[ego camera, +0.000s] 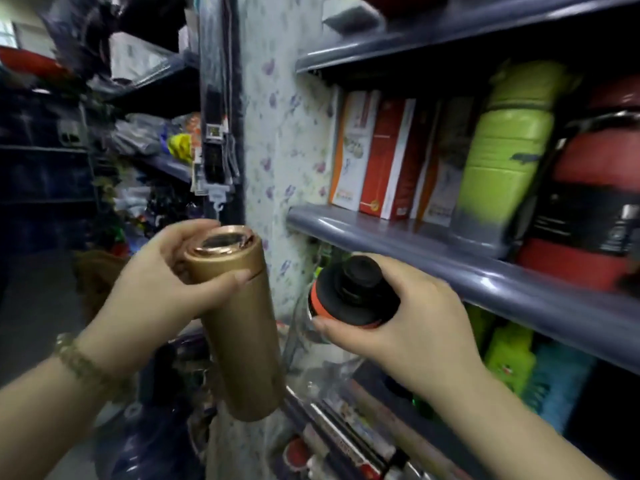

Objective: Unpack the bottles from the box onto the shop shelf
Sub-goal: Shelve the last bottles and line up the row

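Two bottles are in hand. The left hand [162, 271] has its fingers [221, 280] wrapped around the upper part of a matte gold cylindrical metal flask [239, 327], tilted, cap toward the camera. The right hand [415, 323] grasps a clear bottle with a black-and-orange lid [353, 292] at the lid. Just beyond the right fingers runs the grey shop shelf [450, 268], carrying upright cartons [388, 157], a lime-green flask [502, 140] and a red-and-black flask [588, 202].
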Available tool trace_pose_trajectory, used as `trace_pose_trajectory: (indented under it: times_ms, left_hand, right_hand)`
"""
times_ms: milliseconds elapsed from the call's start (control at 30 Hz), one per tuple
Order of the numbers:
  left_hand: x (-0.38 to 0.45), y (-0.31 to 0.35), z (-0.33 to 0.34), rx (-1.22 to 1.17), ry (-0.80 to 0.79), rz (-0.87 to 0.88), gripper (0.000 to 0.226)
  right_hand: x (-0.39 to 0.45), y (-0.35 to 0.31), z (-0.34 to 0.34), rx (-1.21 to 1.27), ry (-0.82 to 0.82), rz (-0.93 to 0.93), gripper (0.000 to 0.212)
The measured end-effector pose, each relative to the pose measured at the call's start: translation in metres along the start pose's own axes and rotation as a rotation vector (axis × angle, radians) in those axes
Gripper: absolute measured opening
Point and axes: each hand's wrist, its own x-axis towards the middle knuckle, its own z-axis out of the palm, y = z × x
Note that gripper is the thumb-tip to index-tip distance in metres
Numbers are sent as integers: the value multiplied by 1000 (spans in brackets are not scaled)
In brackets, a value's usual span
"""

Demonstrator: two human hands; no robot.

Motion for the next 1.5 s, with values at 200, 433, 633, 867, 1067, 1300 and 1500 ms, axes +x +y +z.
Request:
trace_pose_trajectory:
  times_ms: [200, 433, 633, 867, 1067, 1300, 1500]
  left_hand:
    - [60, 50, 31, -84, -38, 131, 83]
    - [89, 68, 48, -98, -62, 209, 76]
    - [105, 84, 51, -154, -10, 268, 79]
    - [127, 107, 53, -172, 52, 345, 68]
    - [146, 121, 58, -233, 108, 392, 69]
    - [163, 118, 78, -294, 231, 394, 66]
    - [174, 106, 99, -276, 228, 380, 65]
  right_hand:
    - [49, -6, -41, -73, 104, 5, 56]
    - [82, -5, -57, -43, 157, 94, 58]
    - [107, -9, -70, -9, 193, 96, 57]
    - [129, -18, -91, 5, 285, 56, 55]
    - [151, -28, -105, -128, 422, -11, 61]
    - [159, -12, -96, -219, 457, 13, 67]
    - [167, 6, -86, -314, 395, 51, 66]
